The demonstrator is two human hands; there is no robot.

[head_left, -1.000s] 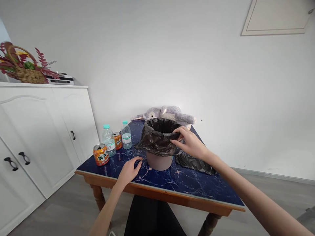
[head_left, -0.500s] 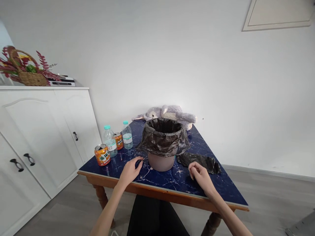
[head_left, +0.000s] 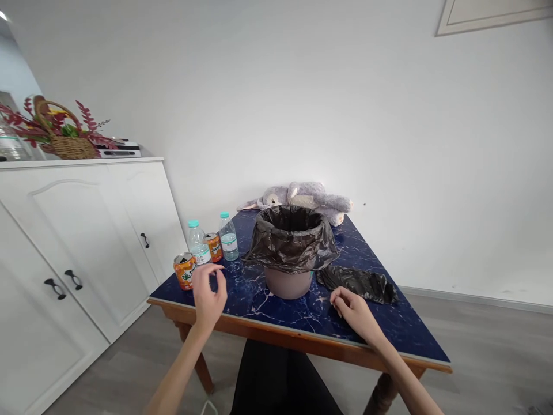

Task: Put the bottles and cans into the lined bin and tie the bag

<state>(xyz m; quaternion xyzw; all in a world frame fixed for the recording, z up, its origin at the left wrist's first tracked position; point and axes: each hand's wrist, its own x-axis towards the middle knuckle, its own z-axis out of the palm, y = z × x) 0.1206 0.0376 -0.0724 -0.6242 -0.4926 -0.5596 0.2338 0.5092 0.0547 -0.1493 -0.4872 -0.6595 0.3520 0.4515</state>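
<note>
Blue marbled tabletop (head_left: 410, 337), white wall (head_left: 302, 104), grey floor (head_left: 484, 340), bagged bin (head_left: 288, 283) roughly mid-table. Left hand (head_left: 209, 297) by the front orange can (head_left: 183, 273), thumb and fingers apart; right hand (head_left: 353, 310) curled, can't tell if it's gripping anything.

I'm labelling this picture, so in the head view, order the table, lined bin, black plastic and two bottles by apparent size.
1. Table
2. Lined bin
3. Black plastic
Last, unranked: left bottle and right bottle; they look alike, and the left one's base is hidden.
</note>
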